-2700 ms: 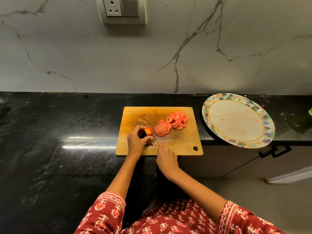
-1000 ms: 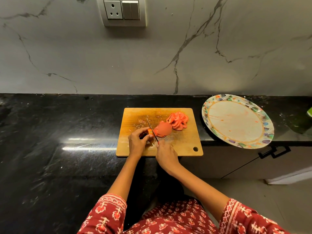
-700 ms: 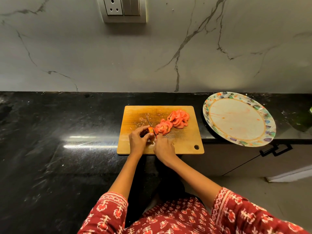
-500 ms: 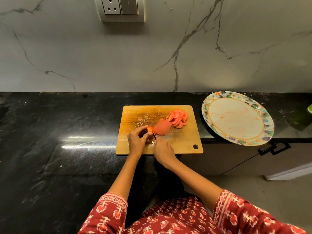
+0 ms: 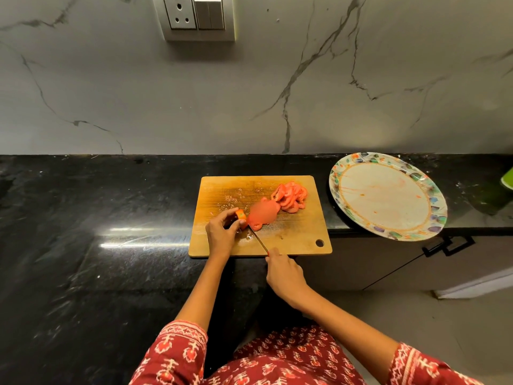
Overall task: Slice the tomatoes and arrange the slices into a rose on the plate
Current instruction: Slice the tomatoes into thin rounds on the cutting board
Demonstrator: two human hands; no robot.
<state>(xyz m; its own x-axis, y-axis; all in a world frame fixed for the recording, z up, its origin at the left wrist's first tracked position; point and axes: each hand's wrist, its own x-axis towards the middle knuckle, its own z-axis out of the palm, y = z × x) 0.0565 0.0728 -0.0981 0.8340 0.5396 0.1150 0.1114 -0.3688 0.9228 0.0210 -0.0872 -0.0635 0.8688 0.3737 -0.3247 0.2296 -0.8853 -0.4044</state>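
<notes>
while the left hand point(image 5: 220, 232) pinches the tomato end point(image 5: 241, 217), the right hand point(image 5: 284, 275) grips the knife point(image 5: 258, 238); slices point(image 5: 290, 197) lie at 2 o'clock.

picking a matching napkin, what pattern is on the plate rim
Multicoloured blotches around the plate rim, cream centre; head view.

- Wall point(image 5: 277, 87) ahead of me: grey marble, dark veins.
- Socket and switch plate point(image 5: 198, 16) mounted high.
- Bench point(image 5: 83, 218): glossy black stone.
- Cabinet handle point(image 5: 447, 245): black.
</notes>
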